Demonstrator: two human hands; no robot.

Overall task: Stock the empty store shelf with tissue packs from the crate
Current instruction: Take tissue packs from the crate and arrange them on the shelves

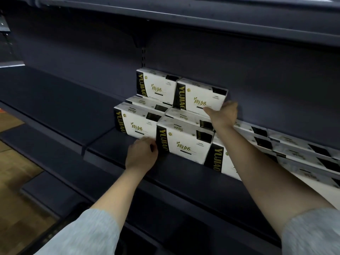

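Your left hand [142, 153]: fingers curled in at the black lower-left corner of the front tissue pack [184, 142]; fingertips sit against the pack's edge, but whether they pinch it or just press can't be told, as the knuckles hide the contact. Your right hand [223, 115]: fingers straight and together, reaching over the lower right corner of the upper-right pack [199, 97]; thumb lies across its front face, fingertips blurred and partly behind the pack.

Packs, white w/ black band and gold lettering:
- Front pack stands upright on the shelf, left hand at its corner.
- Left front pack [135, 121] just beside it, set a little further back.
- Two upper packs stand on lower ones at the rear; upper-left pack [156, 85] touches the upper-right.
- Row of packs to the right [294, 150] runs toward the frame edge, partly behind your right forearm.

Surface: dark grey metal shelf [55, 100], bare to the left of the packs, w/ a step or joint between two shelf boards. Back panel [257, 70] same dark colour; slotted upright and bracket above the stack. Upper shelf [184, 17] overhead. Lower shelf edge near bottom of view. Wood-tone floor [16, 168] at lower left.

Hard to see: crate is out of shot. Right-hand row cut off at frame edge. Small print on packs unreadable. Grey sleeves [88, 234] cut off at bottom.
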